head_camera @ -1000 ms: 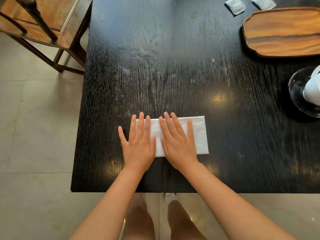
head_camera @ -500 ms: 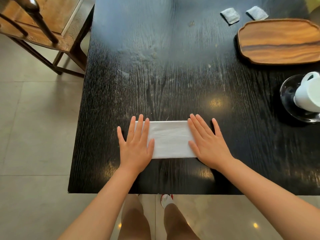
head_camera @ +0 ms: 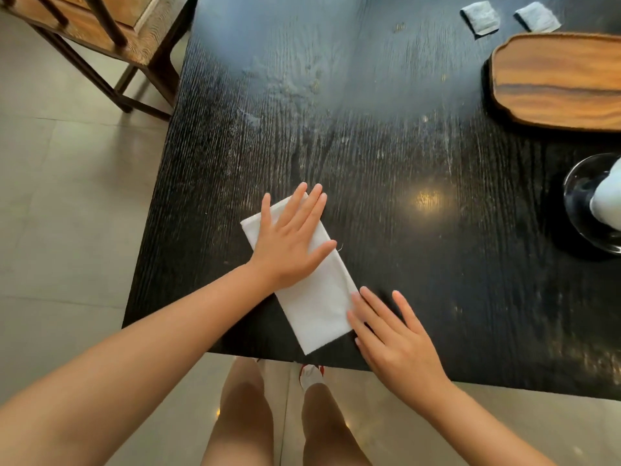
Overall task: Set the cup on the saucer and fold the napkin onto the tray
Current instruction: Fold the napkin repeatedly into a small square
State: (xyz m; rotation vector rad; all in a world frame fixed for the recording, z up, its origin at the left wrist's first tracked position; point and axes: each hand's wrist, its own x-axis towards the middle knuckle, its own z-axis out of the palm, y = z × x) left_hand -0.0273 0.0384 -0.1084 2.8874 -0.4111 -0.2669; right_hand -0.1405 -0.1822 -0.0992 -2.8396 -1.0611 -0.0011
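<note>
A white napkin (head_camera: 316,304), folded into a long strip, lies at an angle near the front edge of the black table (head_camera: 403,163). My left hand (head_camera: 289,243) presses flat on its far end, fingers spread. My right hand (head_camera: 393,334) rests flat on the table with its fingertips touching the napkin's near right edge. At the right edge of the view a white cup (head_camera: 608,200) stands on a clear glass saucer (head_camera: 578,196), both partly cut off. The empty wooden tray (head_camera: 554,82) lies at the back right.
Two small grey sachets (head_camera: 480,15) lie beyond the tray at the table's far edge. A wooden chair (head_camera: 111,31) stands off the table's left side. The table's front edge runs just below my right hand, with tiled floor beyond.
The napkin has turned from lying crosswise to a diagonal. My left hand moved up and right onto its far end; my right hand slid down toward the table's front edge.
</note>
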